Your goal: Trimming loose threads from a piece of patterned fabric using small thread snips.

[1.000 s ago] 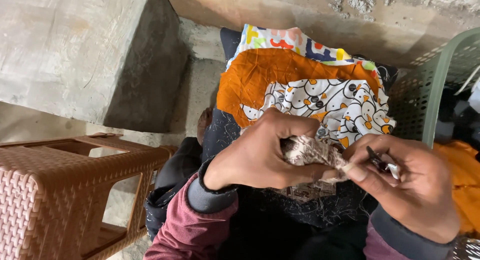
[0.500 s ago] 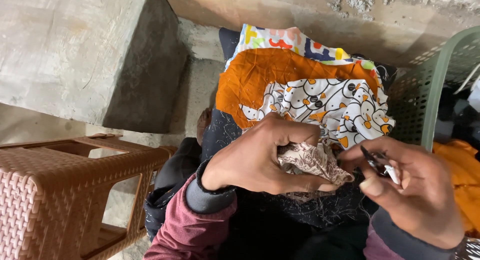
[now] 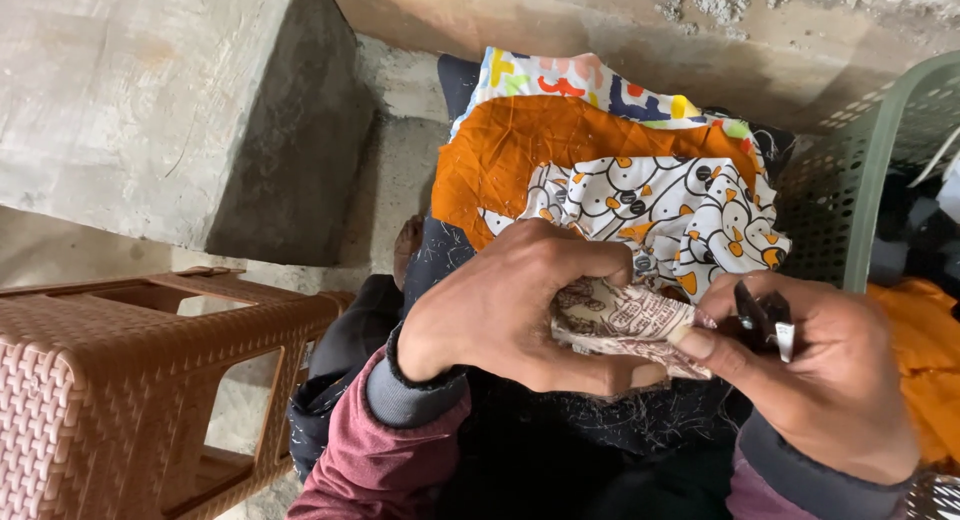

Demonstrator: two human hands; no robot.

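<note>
The left hand point(image 3: 520, 300) is curled tight around a small folded piece of cream cloth printed with a brown pattern point(image 3: 625, 325), fingers wrapped over the top and thumb underneath, so the cloth sits bunched in the fist above the person's lap. The right hand point(image 3: 810, 370) meets it from the other side — its thumb and forefinger pinch the free end of the same cloth, while the remaining fingers are closed about a small dark metal thread snip point(image 3: 762, 320) that lies against the palm with its tip pointing up. Both wrists come out of maroon sleeves with grey cuffs point(image 3: 410, 410). Under the hands lies dark fabric flecked with loose threads point(image 3: 600, 430), and just beyond them a stack of cut cloth pieces — orange, white with an orange-and-black cartoon print, and a multicoloured one at the back point(image 3: 610, 170). A green plastic mesh basket point(image 3: 870, 170) stands to the right, touching the stack's edge, with orange cloth point(image 3: 930, 360) beside it. To the left stands a brown woven-look plastic stool point(image 3: 130, 370), beside a bare concrete block point(image 3: 170, 110).
</note>
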